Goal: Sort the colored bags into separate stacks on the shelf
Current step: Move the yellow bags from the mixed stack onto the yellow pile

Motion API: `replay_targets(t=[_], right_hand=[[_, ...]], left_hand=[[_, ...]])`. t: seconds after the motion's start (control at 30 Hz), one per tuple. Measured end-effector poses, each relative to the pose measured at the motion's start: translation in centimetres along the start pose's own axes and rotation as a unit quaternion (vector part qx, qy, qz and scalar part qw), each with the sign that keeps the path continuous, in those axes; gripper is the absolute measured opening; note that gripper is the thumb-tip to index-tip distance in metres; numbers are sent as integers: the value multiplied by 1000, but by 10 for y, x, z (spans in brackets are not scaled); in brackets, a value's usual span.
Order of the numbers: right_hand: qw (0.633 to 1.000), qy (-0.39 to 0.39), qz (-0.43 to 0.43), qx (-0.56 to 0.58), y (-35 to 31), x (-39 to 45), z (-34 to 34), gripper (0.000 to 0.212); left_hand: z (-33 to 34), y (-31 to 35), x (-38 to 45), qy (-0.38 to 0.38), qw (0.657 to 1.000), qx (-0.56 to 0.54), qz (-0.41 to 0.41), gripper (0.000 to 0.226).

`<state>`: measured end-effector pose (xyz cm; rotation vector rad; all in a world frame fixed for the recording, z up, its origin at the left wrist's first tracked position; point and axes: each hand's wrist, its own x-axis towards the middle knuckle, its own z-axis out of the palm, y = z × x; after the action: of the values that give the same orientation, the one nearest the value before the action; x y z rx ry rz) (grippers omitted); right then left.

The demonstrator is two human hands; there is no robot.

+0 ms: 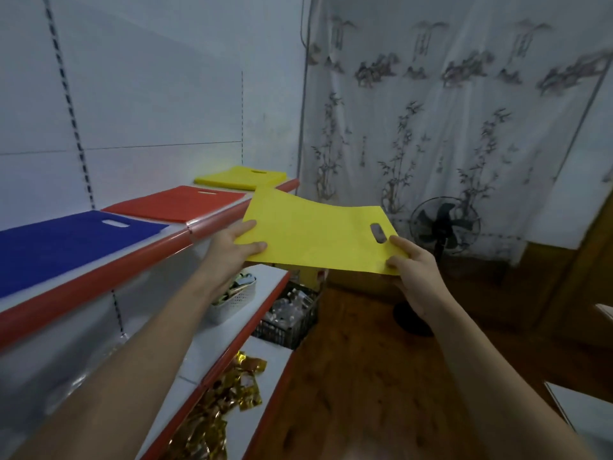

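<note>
Flat yellow fabric bag (311,234) held level in air off shelf edge; left hand (232,249) pinches near corner, right hand (414,270) pinches corner by handle slot; advise aligning edges over far yellow stack (240,177) on red-trimmed white shelf (185,232), lowering flat.

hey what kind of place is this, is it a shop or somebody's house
Probably a small shop or stockroom inside a home: red-edged retail shelving carries sorted bag stacks, baskets of small goods sit below, while a printed curtain and standing fan look domestic.
</note>
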<state>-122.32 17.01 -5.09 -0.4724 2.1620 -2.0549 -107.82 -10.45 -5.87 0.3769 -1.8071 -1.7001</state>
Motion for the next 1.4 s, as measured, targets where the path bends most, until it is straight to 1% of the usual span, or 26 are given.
replay_targets(t=[0.17, 0.43, 0.53, 0.63, 0.8, 0.87, 0.97, 1.1, 1.13, 1.2, 1.27, 1.4], right_hand=[[999, 31, -1, -12, 7, 84, 9, 48], [998, 23, -44, -23, 31, 231, 19, 43], [998, 2, -69, -15, 36, 299, 26, 40], [997, -29, -69, 0, 44, 365, 42, 39], [992, -97, -81, 15, 48, 454, 74, 37], [989, -130, -73, 20, 43, 484, 92, 38], [981, -174, -85, 11, 37, 526, 126, 39], [970, -218, -108, -7, 32, 579, 180, 37], [966, -231, -113, -11, 32, 592, 194, 37], [955, -262, -135, -37, 31, 620, 227, 38], [936, -292, -178, -81, 30, 645, 259, 37], [894, -353, -235, -146, 27, 682, 318, 40]], left_hand=[[28, -16, 84, 0, 1000, 2, -7, 63], [72, -42, 207, 34, 999, 10, -4, 61], [87, -56, 251, 62, 998, 26, 3, 61], [96, -65, 290, 96, 994, 43, 8, 61], [99, -72, 343, 194, 979, 67, 16, 60], [97, -74, 359, 238, 966, 100, 14, 57], [90, -74, 386, 323, 936, 138, 14, 48], [73, -79, 427, 370, 919, 139, 3, 52], [69, -80, 435, 379, 912, 158, 1, 53], [59, -85, 449, 404, 885, 231, -11, 51], [46, -92, 464, 429, 853, 295, -33, 53], [27, -105, 489, 463, 793, 384, -97, 54]])
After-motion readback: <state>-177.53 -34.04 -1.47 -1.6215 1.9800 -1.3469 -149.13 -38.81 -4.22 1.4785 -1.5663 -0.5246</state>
